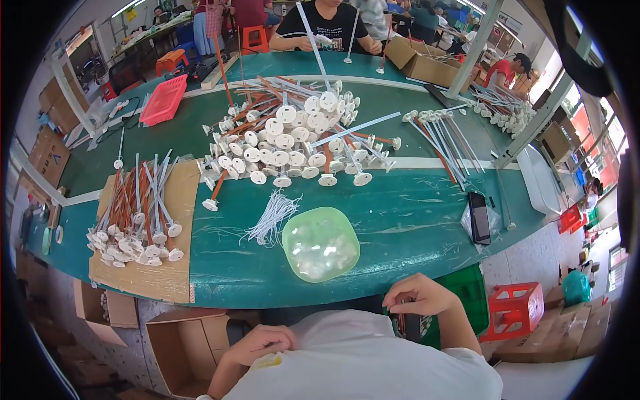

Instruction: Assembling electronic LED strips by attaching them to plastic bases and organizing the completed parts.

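Both hands sit below the table (400,227) edge; my left hand (257,343) curls loosely against my shirt, holding nothing I can see; my right hand (420,297) curls over something dark, grip unclear; reaching blind, I judge I could knock the green bowl (321,243) just beyond.

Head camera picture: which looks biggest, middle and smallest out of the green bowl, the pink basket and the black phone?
1. Green bowl, though it is nearest the camera.
2. Pink basket.
3. Black phone.
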Available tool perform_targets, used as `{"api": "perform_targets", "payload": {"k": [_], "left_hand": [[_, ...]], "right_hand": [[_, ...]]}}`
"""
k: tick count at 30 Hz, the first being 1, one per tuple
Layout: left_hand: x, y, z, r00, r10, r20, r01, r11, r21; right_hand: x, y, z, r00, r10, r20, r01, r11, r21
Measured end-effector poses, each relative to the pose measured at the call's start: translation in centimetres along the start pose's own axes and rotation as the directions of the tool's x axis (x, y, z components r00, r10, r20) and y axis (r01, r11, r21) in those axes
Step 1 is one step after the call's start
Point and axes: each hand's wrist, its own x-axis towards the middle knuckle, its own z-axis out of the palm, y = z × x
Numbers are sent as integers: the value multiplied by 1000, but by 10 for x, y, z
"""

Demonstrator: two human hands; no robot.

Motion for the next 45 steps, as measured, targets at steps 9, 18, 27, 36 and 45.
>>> {"api": "perform_targets", "payload": {"k": [9,18,27,36,45], "left_hand": [[14,31,-18,741,467,-483,-36,745,666],[60,0,-37,388,687,-615,441,448,778],[61,0,-37,387,659,-645,479,454,751],[64,-2,-39,418,610,-674,519,449,728],[68,0,-36,398,630,-667,550,418,723]], "right_hand": [[10,14,-13,846,-171,-505,83,978,-192],[110,-86,-122,600,-580,-551,44,712,-701],[324,-151,-218,549,-722,-420,-95,446,-890],[302,-117,-248,330,-743,-583,3,618,-786],[266,-95,-244,60,-820,-569,22,571,-821]]}}
